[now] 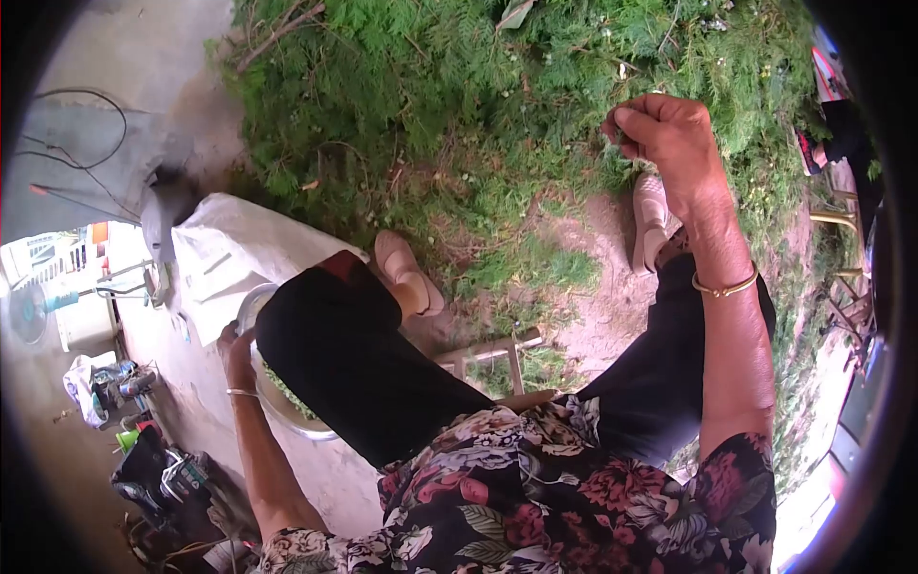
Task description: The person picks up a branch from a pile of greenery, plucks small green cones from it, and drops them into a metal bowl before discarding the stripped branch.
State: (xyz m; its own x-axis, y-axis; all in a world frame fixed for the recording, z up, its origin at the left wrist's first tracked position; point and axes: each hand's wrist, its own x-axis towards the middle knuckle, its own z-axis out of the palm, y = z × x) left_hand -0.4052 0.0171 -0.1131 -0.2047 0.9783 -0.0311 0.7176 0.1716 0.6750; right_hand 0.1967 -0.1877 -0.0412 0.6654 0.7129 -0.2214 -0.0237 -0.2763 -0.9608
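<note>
My right hand [665,139] is raised over the pile of green conifer branches [449,96], its thumb and fingers pinched together. What lies between those fingertips, if anything, is too small to make out. Low at my left side, my left hand [237,352] grips the rim of a round metal basin [320,433]. Green bits show inside the basin, which is partly hidden behind my left knee.
A wooden stool [492,352] shows between my legs. A white sack [244,249] lies left of my foot. Tools and a black bag [158,469] are on the floor at lower left. Another person's leg [841,129] and a wooden chair [841,218] appear at far right.
</note>
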